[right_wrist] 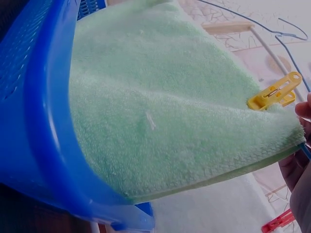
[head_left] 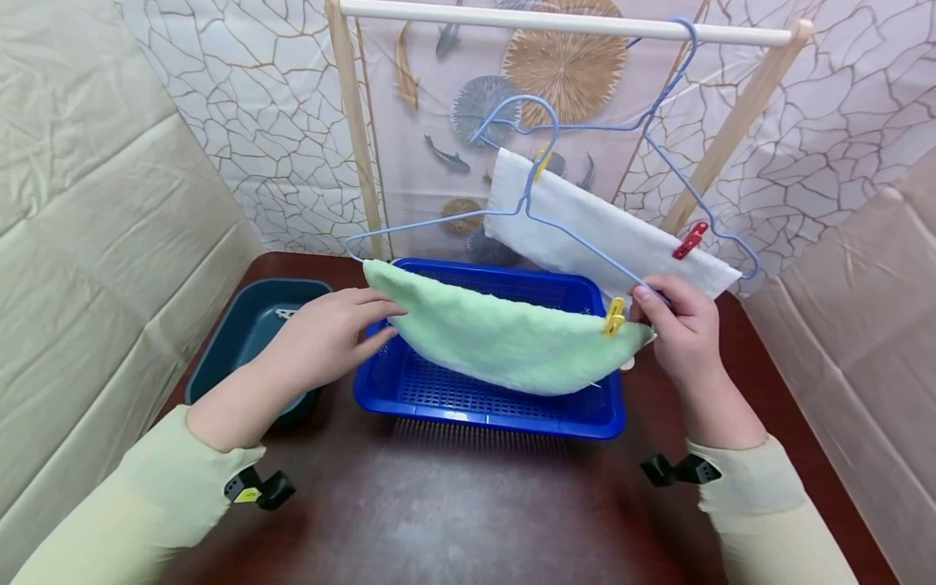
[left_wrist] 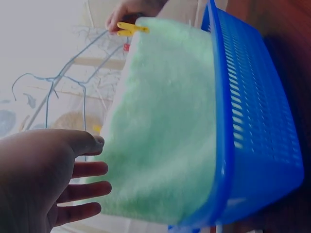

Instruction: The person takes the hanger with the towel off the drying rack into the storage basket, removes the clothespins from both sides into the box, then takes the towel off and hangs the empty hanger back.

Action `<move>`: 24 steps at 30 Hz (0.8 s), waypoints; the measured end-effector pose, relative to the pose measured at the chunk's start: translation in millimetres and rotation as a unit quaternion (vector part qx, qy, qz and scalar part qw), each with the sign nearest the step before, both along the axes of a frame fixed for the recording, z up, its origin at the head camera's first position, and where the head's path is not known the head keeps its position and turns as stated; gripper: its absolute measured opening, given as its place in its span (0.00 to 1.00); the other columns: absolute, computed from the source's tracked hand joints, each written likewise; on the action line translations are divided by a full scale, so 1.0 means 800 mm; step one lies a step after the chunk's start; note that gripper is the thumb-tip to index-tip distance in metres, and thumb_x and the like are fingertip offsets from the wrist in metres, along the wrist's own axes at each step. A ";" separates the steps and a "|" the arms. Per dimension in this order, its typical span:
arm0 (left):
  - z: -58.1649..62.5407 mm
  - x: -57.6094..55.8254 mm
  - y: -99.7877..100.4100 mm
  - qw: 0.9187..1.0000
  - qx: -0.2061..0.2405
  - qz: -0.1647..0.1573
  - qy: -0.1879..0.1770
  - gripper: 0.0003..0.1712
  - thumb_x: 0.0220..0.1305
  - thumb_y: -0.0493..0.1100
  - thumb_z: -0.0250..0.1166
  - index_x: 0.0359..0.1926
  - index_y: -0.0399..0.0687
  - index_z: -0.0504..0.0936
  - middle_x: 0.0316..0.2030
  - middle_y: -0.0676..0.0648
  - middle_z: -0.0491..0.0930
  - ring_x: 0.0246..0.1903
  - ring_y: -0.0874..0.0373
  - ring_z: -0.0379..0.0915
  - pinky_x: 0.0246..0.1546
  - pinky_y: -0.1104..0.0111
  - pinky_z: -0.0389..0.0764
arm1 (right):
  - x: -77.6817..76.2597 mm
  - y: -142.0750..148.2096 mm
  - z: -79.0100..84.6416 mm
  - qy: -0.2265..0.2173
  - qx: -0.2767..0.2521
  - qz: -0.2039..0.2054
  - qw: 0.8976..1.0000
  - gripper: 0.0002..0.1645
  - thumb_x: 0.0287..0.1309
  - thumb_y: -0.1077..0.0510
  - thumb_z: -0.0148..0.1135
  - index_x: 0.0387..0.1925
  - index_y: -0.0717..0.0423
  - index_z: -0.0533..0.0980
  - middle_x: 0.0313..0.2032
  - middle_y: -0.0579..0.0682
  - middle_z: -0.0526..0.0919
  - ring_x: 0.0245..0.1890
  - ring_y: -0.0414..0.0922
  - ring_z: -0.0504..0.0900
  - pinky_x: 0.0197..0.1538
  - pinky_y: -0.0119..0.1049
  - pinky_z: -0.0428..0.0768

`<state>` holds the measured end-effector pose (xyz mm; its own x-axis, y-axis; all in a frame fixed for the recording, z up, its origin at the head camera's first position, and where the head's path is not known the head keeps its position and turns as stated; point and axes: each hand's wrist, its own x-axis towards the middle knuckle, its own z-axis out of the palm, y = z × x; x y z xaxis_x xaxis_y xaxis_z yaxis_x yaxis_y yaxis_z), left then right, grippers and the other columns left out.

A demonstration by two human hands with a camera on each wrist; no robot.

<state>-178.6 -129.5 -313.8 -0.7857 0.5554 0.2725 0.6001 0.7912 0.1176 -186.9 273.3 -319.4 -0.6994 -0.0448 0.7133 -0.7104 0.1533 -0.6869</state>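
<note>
A light blue hanger (head_left: 468, 216) carries a pale green towel (head_left: 504, 341) folded over its lower bar. My right hand (head_left: 680, 325) grips the hanger's right corner. Beside those fingers a yellow clothespin (head_left: 614, 317) clips the towel's right end, also seen in the right wrist view as a yellow clothespin (right_wrist: 274, 92). At the towel's left end is my left hand (head_left: 325, 333), fingers extended and spread, holding nothing; in the left wrist view its fingertips overlap the green cloth (left_wrist: 165, 121). The towel hangs over a blue perforated basket (head_left: 483, 418), hiding part of it.
Behind, a wooden rack (head_left: 570, 20) bears a second blue hanger (head_left: 680, 166) with a white towel (head_left: 570, 219), held by a red clothespin (head_left: 691, 240) and a yellow one (head_left: 542, 162). A dark teal basin (head_left: 234, 333) stands left on the brown table (head_left: 439, 520). Fabric walls surround it.
</note>
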 end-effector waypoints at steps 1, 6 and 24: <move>0.002 0.000 0.003 1.000 0.005 -0.001 0.000 0.20 0.60 0.53 0.62 0.53 0.56 0.79 0.50 0.52 0.78 0.50 0.58 0.74 0.49 0.60 0.76 | 0.000 -0.001 0.000 -0.001 -0.003 0.001 1.000 0.06 0.56 0.77 0.49 0.27 0.80 0.72 0.19 0.51 0.74 0.21 0.40 0.71 0.22 0.25 0.71; 0.009 0.002 0.020 0.999 0.031 -0.016 0.010 0.18 0.60 0.52 0.62 0.52 0.58 0.80 0.49 0.54 0.78 0.50 0.60 0.73 0.49 0.62 0.76 | 0.000 -0.002 0.000 0.001 -0.009 0.002 1.000 0.06 0.56 0.76 0.50 0.27 0.79 0.72 0.19 0.51 0.75 0.20 0.40 0.71 0.22 0.25 0.71; 0.031 0.001 0.103 0.989 0.127 -0.062 0.036 0.16 0.63 0.51 0.59 0.50 0.55 0.80 0.48 0.55 0.79 0.53 0.59 0.71 0.56 0.64 0.69 | 0.000 -0.006 0.000 0.009 -0.017 0.007 1.000 0.07 0.56 0.77 0.48 0.26 0.80 0.71 0.18 0.51 0.74 0.20 0.41 0.70 0.23 0.26 0.70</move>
<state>-177.8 -47.4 -288.9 -0.6886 0.5532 0.4688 0.7053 0.6610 0.2561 -186.6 268.5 -319.5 -0.6864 -0.0295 0.7266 -0.7241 0.1207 -0.6791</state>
